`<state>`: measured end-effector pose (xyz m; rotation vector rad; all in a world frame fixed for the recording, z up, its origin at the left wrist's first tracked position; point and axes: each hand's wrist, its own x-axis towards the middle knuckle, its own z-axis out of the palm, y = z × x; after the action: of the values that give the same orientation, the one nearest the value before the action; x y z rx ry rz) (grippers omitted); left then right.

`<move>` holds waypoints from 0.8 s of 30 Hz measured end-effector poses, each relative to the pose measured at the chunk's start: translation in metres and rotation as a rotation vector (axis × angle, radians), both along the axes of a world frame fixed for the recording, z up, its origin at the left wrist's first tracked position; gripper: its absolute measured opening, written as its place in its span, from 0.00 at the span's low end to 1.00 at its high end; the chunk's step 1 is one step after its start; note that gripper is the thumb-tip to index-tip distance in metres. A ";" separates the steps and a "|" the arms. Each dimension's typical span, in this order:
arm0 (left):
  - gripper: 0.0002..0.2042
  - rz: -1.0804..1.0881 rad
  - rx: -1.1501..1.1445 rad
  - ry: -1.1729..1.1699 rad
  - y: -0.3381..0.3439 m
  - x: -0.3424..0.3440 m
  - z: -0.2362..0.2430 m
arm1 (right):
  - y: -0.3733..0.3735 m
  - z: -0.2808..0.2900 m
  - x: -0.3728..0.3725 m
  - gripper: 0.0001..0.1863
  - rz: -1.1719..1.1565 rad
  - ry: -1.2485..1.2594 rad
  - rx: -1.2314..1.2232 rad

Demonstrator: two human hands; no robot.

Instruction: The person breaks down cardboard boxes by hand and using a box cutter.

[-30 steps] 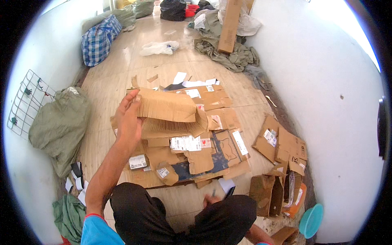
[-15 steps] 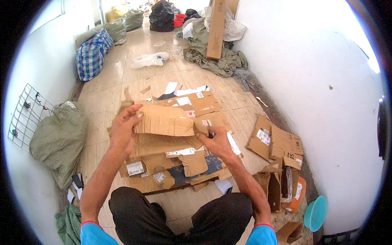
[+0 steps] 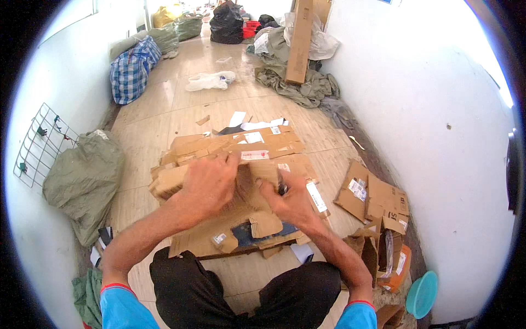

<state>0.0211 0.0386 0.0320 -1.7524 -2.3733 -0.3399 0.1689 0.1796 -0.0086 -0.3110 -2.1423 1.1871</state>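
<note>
Pale tiled floor (image 3: 181, 118) runs up the frame between white walls, sacks and a checked bag (image 3: 131, 68) at upper left. At centre lies the flattened cardboard pile (image 3: 235, 164); both hands press on it, left hand (image 3: 211, 183) curled over a folded piece, right hand (image 3: 290, 200) gripping a small dark tool, kind unclear. Loose sheets could slide, so the tool might slip toward the fingers.

A tan tiled floor (image 3: 164, 118) carries a heap of flattened cardboard (image 3: 241, 148) in the middle. More cardboard pieces (image 3: 375, 197) lie by the right wall. A green sack (image 3: 85, 178) sits at the left, a blue checked bag (image 3: 131, 68) farther back, and a white plastic bag (image 3: 211, 80) near crumpled olive cloth (image 3: 298, 85).
</note>
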 end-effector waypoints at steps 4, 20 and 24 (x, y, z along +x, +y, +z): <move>0.25 -0.157 0.013 0.035 -0.008 -0.010 0.010 | 0.002 -0.003 0.021 0.09 0.112 -0.011 0.142; 0.09 -0.194 -0.130 0.368 -0.025 -0.006 0.005 | -0.002 0.041 0.030 0.39 -0.143 -0.166 0.318; 0.10 -0.224 -0.258 0.411 -0.012 0.010 0.003 | -0.003 0.052 0.009 0.29 -0.002 -0.411 0.405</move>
<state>0.0315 0.0268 0.0353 -1.9724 -2.0040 0.2900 0.1774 0.1769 0.0439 -0.3998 -2.6717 0.7001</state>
